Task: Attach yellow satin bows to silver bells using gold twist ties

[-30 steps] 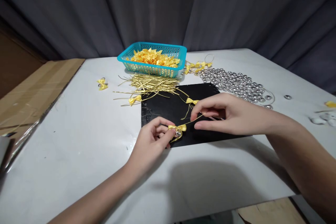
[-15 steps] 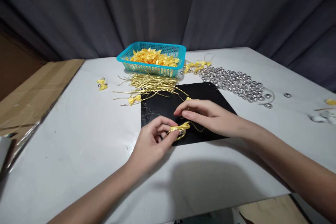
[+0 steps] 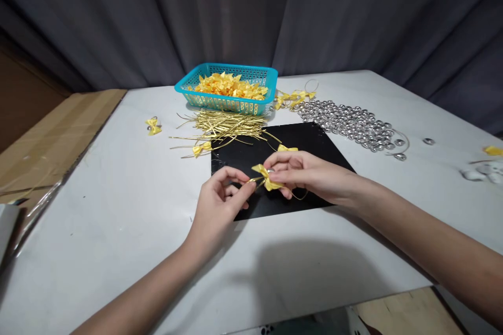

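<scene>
Over the black mat (image 3: 251,209), my right hand (image 3: 302,174) pinches a yellow ribbon bow (image 3: 271,182) that has a silver bead at its middle. My left hand (image 3: 225,192) is closed, thumb against forefinger, on the gold wire (image 3: 255,180) running out of the bow's left side. Another loose end of wire curls down below my right fingers. Just behind my right hand lies a second yellow bow (image 3: 287,148), partly covered by it. A third bow (image 3: 201,149) with gold wire rests at the mat's left edge.
A blue basket (image 3: 188,95) of yellow bows stands at the back, with a heap of gold wires (image 3: 230,124) before it. Silver beads (image 3: 349,123) spread to the right. More bows (image 3: 294,98) lie beside the basket, and one bow (image 3: 153,126) sits at left.
My right hand has come down and taken hold of the bow. My left hand has shifted left, its grip passing from the bow to the wire.
</scene>
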{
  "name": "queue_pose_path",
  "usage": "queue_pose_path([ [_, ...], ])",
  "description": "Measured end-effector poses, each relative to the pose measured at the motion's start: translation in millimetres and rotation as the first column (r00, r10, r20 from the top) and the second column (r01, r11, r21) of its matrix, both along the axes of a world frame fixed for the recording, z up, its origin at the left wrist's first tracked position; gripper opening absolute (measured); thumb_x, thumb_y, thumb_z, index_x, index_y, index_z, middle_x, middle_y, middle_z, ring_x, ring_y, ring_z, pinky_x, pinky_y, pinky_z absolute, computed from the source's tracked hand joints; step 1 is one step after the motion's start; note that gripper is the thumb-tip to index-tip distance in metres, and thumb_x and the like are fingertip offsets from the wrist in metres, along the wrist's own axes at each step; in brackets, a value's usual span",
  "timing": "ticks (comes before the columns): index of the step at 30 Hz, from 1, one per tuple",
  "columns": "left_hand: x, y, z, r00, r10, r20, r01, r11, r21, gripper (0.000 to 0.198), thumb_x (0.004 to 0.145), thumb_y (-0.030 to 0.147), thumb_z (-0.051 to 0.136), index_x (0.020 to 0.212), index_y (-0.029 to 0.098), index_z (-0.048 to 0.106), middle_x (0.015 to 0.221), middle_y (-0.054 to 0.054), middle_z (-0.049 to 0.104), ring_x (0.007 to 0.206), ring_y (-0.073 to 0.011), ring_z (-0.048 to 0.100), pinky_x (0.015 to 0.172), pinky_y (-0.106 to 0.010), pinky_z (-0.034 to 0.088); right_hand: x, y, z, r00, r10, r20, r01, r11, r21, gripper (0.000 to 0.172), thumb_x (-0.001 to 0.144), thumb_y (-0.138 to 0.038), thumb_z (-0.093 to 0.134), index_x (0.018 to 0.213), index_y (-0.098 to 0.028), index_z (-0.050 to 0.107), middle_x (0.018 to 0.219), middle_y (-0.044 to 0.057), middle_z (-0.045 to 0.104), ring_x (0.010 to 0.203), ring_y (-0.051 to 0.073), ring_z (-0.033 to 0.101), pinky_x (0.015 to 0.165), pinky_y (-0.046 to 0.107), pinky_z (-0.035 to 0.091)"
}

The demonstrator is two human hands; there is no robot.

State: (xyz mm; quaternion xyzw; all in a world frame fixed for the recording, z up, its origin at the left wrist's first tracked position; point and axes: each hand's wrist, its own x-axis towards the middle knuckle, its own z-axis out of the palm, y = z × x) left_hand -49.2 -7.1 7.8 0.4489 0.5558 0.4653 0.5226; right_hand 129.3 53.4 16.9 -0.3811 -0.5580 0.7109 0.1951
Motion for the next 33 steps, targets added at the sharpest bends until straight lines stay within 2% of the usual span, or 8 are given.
queue_pose_path([
  [3, -0.8, 0.6, 0.8, 0.999, 0.020, 0.028, -0.019, 0.999, -0.029, 0.014, 0.071, 0.024, 0.066, 0.074, 0.016, 0.055, 0.057, 0.006, 0.052, 0.047, -0.0039, 0.045, 0.042, -0.015, 0.033, 0.1, 1.8, -0.4, 0.992, -0.120, 0.031, 0.119, 0.992, 0.032, 0.026, 0.072, -0.030, 0.071, 0.087, -0.014, 0.057, 0.069, -0.002, 0.057, 0.052, 0.002, 0.048, 0.050, 0.014, 0.040],
  [7, -2.0, 1.3, -0.5, 1.000, -0.004, -0.002, 0.004, 1.000, 0.014, 0.009, 0.073, 0.024, 0.065, 0.075, 0.017, 0.059, 0.063, 0.004, 0.055, 0.054, -0.0064, 0.048, 0.046, -0.018, 0.035, -1.8, -0.1, 2.1, 0.987, -0.147, 0.063, 0.148, 0.989, -0.013, 0.030, 0.066, -0.035, 0.074, 0.081, -0.013, 0.059, 0.064, -0.002, 0.054, 0.051, 0.004, 0.047, 0.047, 0.016, 0.042],
  [11, -2.8, 1.3, -3.6, 0.993, -0.037, -0.110, 0.047, 0.994, 0.097, 0.006, 0.075, 0.022, 0.062, 0.080, 0.019, 0.060, 0.083, 0.000, 0.062, 0.080, -0.0133, 0.056, 0.068, -0.025, 0.043, -4.5, -3.9, 3.8, 0.991, -0.134, 0.024, 0.135, 0.991, -0.018, 0.029, 0.068, -0.034, 0.072, 0.083, -0.013, 0.060, 0.065, -0.002, 0.054, 0.049, 0.004, 0.047, 0.047, 0.016, 0.043],
  [13, -3.0, 0.5, -5.5, 0.987, -0.050, -0.156, 0.076, 0.984, 0.163, 0.009, 0.077, 0.022, 0.061, 0.086, 0.021, 0.060, 0.094, -0.002, 0.063, 0.092, -0.0161, 0.056, 0.082, -0.030, 0.042, -5.0, -5.3, 3.2, 0.996, -0.090, 0.006, 0.090, 0.996, -0.020, 0.026, 0.073, -0.034, 0.068, 0.087, -0.012, 0.062, 0.065, -0.002, 0.053, 0.049, 0.003, 0.046, 0.048, 0.016, 0.043],
  [16, -3.3, -1.9, -6.8, 0.984, -0.069, -0.165, 0.110, 0.960, 0.257, 0.019, 0.079, 0.020, 0.060, 0.098, 0.022, 0.057, 0.107, -0.003, 0.061, 0.100, -0.0169, 0.055, 0.090, -0.032, 0.041, -5.2, -6.9, 2.5, 0.999, -0.031, 0.021, 0.032, 0.999, -0.022, 0.025, 0.079, -0.034, 0.062, 0.089, -0.012, 0.062, 0.065, -0.002, 0.053, 0.049, 0.003, 0.044, 0.048, 0.016, 0.042],
  [24, -7.9, -6.9, 0.2, 0.955, -0.280, -0.096, 0.296, 0.896, 0.332, 0.016, 0.085, 0.025, 0.052, 0.095, 0.017, 0.063, 0.099, -0.006, 0.062, 0.093, -0.0155, 0.058, 0.078, -0.025, 0.048, -8.2, -11.7, 8.1, 0.997, 0.019, 0.073, -0.016, 0.999, -0.045, 0.033, 0.073, -0.044, 0.066, 0.078, -0.012, 0.059, 0.059, -0.003, 0.049, 0.049, 0.004, 0.044, 0.051, 0.017, 0.042],
  [27, -5.7, -5.5, -0.3, 0.968, -0.249, -0.028, 0.248, 0.934, 0.257, 0.020, 0.085, 0.031, 0.051, 0.090, 0.017, 0.064, 0.092, -0.005, 0.064, 0.084, -0.0142, 0.059, 0.072, -0.023, 0.048, -10.0, -13.1, 9.9, 0.989, -0.013, 0.146, 0.017, 0.999, -0.027, 0.033, 0.073, -0.043, 0.067, 0.075, -0.012, 0.059, 0.063, -0.001, 0.055, 0.053, 0.004, 0.048, 0.052, 0.015, 0.040],
  [33, 5.4, -4.4, -3.2, 0.977, -0.211, -0.038, 0.213, 0.976, 0.047, 0.008, 0.071, 0.020, 0.067, 0.077, 0.016, 0.062, 0.070, 0.000, 0.064, 0.066, -0.0108, 0.059, 0.062, -0.021, 0.049, -11.7, -14.8, 6.1, 0.988, -0.046, 0.145, 0.062, 0.992, -0.106, 0.032, 0.078, -0.041, 0.063, 0.068, -0.013, 0.052, 0.056, -0.001, 0.055, 0.049, 0.005, 0.051, 0.049, 0.016, 0.044],
])
